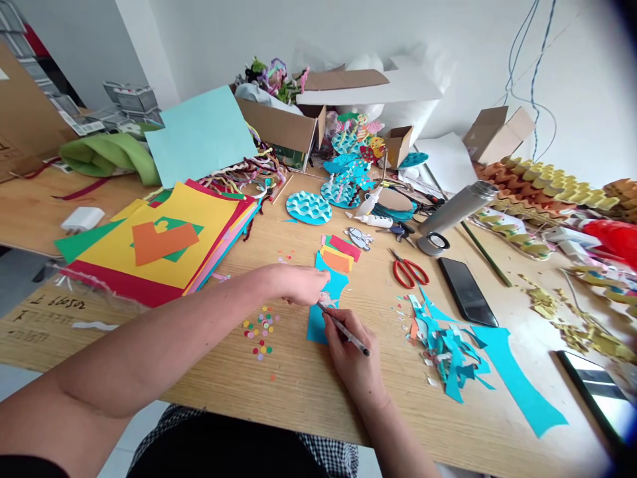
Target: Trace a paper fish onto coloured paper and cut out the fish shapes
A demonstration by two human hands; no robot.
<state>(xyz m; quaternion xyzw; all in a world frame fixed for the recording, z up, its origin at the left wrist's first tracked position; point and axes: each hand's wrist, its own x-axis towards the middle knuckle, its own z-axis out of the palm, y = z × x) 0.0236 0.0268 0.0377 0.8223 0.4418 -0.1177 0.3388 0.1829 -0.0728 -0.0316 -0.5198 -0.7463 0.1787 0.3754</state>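
My right hand is closed around a dark pen, its tip at a small pale cutout on a blue paper piece. From the upper left, my left hand reaches onto the same blue paper, its fingers pressed together beside the cutout. Whether it grips anything is too small to tell. Just above lie orange, yellow and red paper pieces. Small coloured paper dots are scattered left of the blue paper.
Red-handled scissors, a black phone and blue paper scraps lie to the right. A steel flask stands behind them. Stacked coloured sheets are at the left. Glue bottles and a wavy blue disc sit farther back.
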